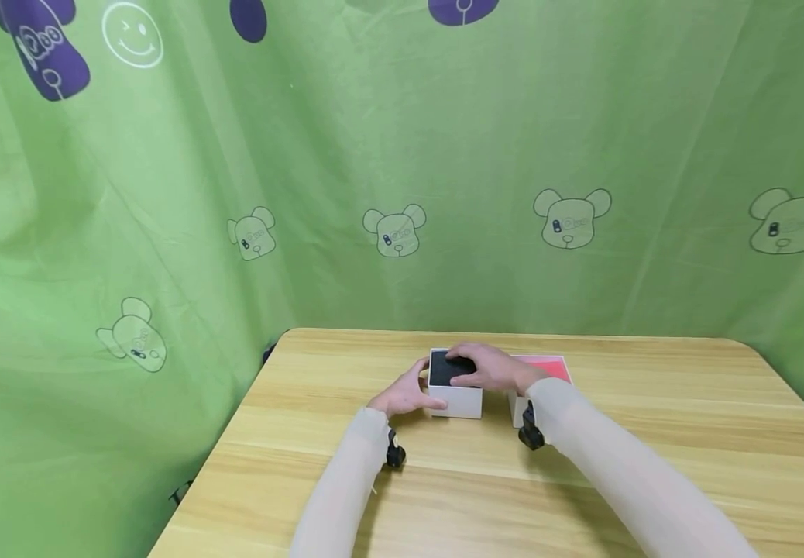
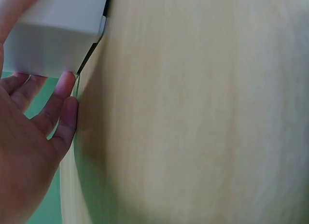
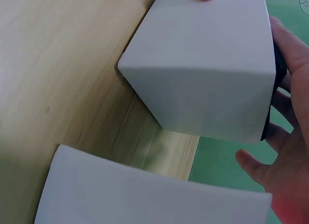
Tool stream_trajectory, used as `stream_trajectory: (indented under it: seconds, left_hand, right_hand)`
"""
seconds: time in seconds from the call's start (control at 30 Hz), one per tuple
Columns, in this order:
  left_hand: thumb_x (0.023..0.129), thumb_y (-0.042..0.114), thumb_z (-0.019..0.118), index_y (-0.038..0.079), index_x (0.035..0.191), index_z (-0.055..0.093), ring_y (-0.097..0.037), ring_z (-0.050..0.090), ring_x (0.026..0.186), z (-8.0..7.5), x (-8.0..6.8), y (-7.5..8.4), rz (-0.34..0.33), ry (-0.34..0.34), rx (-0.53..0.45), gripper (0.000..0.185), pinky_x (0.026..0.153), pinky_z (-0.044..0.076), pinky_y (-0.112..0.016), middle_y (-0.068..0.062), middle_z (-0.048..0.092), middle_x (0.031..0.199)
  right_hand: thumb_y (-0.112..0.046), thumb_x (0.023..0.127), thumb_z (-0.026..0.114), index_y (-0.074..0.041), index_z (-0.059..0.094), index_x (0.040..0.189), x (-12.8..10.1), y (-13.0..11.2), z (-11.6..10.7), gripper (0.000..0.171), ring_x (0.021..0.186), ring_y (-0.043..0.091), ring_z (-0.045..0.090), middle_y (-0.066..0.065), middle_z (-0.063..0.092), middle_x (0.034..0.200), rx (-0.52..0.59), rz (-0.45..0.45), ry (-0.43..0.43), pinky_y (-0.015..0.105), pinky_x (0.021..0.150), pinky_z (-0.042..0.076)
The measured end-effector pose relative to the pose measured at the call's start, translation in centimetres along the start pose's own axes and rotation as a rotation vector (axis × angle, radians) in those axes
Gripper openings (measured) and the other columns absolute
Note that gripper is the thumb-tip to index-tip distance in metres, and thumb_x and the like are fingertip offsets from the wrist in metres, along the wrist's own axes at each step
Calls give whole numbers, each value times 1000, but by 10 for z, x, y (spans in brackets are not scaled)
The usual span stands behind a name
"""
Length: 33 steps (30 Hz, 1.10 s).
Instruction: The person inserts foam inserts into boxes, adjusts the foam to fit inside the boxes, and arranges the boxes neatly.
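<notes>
A white box stands on the table, with a dark, flat-topped insert filling its open top. My left hand holds this box at its left side, thumb along the front and fingertips against the side wall. From above, my right hand reaches over the top and grips the dark insert between thumb and fingers. A black edge shows under those fingers in the right wrist view. What lies beneath the insert is hidden.
Just right of the box stands a second white box with a pinkish-red inside, partly covered by my right wrist. Both stand on a light wooden table. A green patterned curtain hangs behind the table and to its left.
</notes>
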<state>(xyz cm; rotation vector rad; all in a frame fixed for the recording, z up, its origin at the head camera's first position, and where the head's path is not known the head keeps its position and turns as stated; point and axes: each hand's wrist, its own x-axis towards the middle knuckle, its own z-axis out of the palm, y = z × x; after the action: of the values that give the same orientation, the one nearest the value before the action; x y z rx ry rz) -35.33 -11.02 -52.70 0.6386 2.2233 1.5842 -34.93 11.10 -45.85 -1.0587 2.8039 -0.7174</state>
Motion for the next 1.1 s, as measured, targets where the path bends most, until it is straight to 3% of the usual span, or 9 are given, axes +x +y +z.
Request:
stream_trajectory:
  seconds: [0.3,0.63,0.9,1.1]
  left_hand:
    - [75,4,79,11,149,19,-18,61,99,1,0,1,-15,0,-11,96,83,50,-29,-11,61,115]
    - [74,0,78,4,147,21,-20,61,97,0,-11,21,-11,-17,-36,92,81,51,-31,-13,62,110]
    - [74,2,79,11,149,20,-19,60,100,2,0,0,-26,-6,-37,96,82,51,-30,-10,62,113]
    - [74,3,79,10,149,19,-20,60,103,0,2,-3,-20,10,-12,96,84,50,-31,-12,60,117]
  right_hand:
    - [-39,88,66,-7,55,131,-2,-2,-2,54,120,31,47,13,51,133,-13,13,-1,48,99,39]
    - [-39,86,68,-5,55,130,-11,1,-10,57,119,34,49,17,52,132,-29,25,-4,49,98,40]
    - [-38,86,68,-3,56,128,-12,0,-9,56,117,33,50,17,54,129,-42,27,-16,48,99,40]
    - [-38,85,69,-4,57,128,-16,2,-14,56,120,35,48,17,53,130,-21,68,-16,50,100,38]
